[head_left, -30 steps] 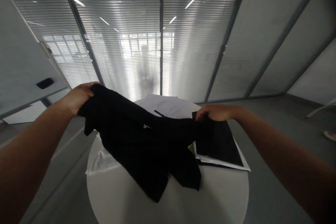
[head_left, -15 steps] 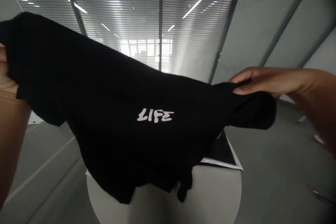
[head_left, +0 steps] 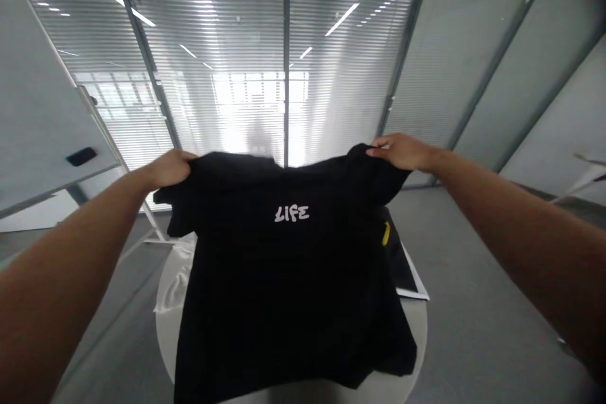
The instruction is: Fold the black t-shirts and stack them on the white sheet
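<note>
A black T-shirt (head_left: pixel 288 290) with the white word "LIFE" on it hangs spread out in front of me. My left hand (head_left: pixel 170 167) is closed on its left shoulder. My right hand (head_left: pixel 402 151) pinches its right shoulder. Both arms are stretched forward at about the same height. The shirt's lower part drapes down over the round white table (head_left: pixel 416 341) and hides most of it.
A folded black garment on a white one (head_left: pixel 407 274) lies at the table's right side, with a small yellow tag (head_left: pixel 386 233) showing. White cloth (head_left: pixel 173 284) lies at the table's left. A whiteboard (head_left: pixel 42 132) on a stand is at left; glass walls with blinds stand behind.
The shirt was bunched low over the table, then swung up wide to the left. Now both hands hold it level by the shoulders, and it hangs flat with the lettering facing me.
</note>
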`<state>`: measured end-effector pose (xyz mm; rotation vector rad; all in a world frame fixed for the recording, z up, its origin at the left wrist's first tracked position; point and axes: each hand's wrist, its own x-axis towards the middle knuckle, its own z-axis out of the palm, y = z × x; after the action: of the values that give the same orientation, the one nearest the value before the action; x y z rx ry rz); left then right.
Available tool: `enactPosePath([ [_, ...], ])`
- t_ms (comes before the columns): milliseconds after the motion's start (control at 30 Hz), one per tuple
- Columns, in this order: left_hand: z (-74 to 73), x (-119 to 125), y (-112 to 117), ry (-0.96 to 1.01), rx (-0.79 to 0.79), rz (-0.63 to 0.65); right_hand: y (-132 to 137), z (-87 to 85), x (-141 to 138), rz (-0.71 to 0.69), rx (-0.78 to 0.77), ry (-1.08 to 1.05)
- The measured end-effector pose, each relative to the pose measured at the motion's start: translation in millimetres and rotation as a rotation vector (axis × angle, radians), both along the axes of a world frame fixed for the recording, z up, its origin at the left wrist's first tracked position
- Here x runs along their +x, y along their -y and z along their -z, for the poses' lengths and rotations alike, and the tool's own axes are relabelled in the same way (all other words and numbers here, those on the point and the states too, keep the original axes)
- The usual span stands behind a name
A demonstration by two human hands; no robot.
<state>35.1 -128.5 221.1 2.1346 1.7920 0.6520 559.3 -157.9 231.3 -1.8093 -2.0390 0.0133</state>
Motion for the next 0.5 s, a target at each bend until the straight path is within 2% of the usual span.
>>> enactPosePath([
  [67,23.7,1.0,-6.1,-0.104,-0.085,0.065,-13.5,26.8,8.6,-0.093,0.008,0.118],
  [100,31.7,-0.4,-7.1,-0.092,-0.109,0.096,-16.0,36.7,12.4,-0.124,0.029,0.147],
  [200,40.1,-7.0,-3.0,0.014,-0.132,0.150,-9.2,49.5,19.2,-0.153,0.072,0.167],
  [267,36.1,-8.2,4.9,0.047,-0.147,0.136,5.0,45.1,18.8,-0.155,0.084,0.146],
  [333,28.7,-4.6,17.0,0.085,-0.161,0.081,25.6,33.5,15.7,-0.160,0.099,0.116],
  [433,14.9,-1.8,45.4,0.247,-0.229,0.071,64.0,8.4,12.1,-0.164,0.086,0.062],
  [500,1.7,-16.8,70.9,0.382,-0.192,0.040,88.8,-10.3,16.1,-0.158,-0.001,-0.015],
])
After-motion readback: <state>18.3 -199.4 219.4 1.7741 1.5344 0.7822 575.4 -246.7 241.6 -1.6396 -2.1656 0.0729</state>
